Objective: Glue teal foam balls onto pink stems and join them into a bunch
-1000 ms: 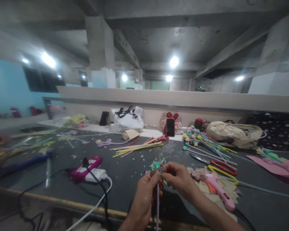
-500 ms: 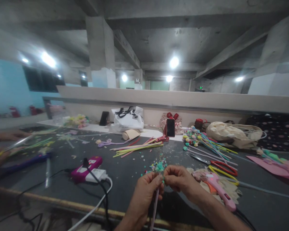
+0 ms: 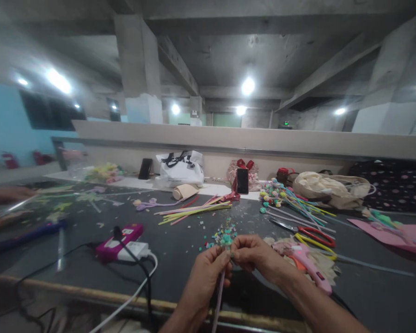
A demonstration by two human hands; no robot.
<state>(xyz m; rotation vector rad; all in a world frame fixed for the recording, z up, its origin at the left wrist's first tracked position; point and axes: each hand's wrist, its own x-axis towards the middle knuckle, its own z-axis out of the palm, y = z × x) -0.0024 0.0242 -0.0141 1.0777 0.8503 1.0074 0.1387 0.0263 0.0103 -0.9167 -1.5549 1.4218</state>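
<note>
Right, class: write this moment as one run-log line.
left hand: grips lilac stem | right hand: pinched beside green cluster | to the right: pink corded tool, red-handled scissors

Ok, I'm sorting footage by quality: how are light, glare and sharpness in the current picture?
Head view, top: ceiling lights flare white; head view, left edge: a co-worker's hand looks smeared; head view, lower middle: the left hand, right hand and lilac stem read fairly clearly, but fine detail between the hands is soft, and the table below lies in dark shadow.
</note>
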